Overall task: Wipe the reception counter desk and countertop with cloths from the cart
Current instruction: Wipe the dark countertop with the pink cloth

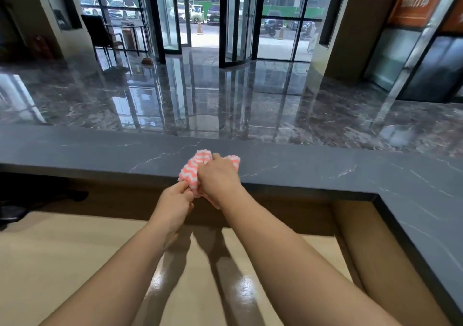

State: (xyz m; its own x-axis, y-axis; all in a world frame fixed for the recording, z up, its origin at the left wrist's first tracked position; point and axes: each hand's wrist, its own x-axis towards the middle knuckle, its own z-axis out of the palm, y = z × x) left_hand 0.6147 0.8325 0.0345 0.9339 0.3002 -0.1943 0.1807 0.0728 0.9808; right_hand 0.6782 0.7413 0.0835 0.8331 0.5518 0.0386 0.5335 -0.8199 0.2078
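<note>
**Grey stone countertop, pink cloth gathered at its near edge**

In a lobby reception, the dark veined countertop runs across the middle of the frame and turns down the right side. A pale desk sits below it at lower left. At centre, the right hand is clenched over a pink-and-white zigzag cloth, bunching it against the countertop's near edge. The left hand, just below and to the left, pinches the cloth's hanging lower corner. Most of the cloth lies on the stone, and a little droops over the lip.

The step looks like gathering the cloth into a pad before wiping. Done well, that means a flat, even pad under the palm with loose ends tucked in. Long overlapping strokes along the stone would follow, taking in the front lip and the right-hand return.

No cart, bucket or other container is in view, so nothing can be said of contents. Beyond the counter, a glossy marble floor leads to glass doors at top centre and a dark chair at upper left.
</note>
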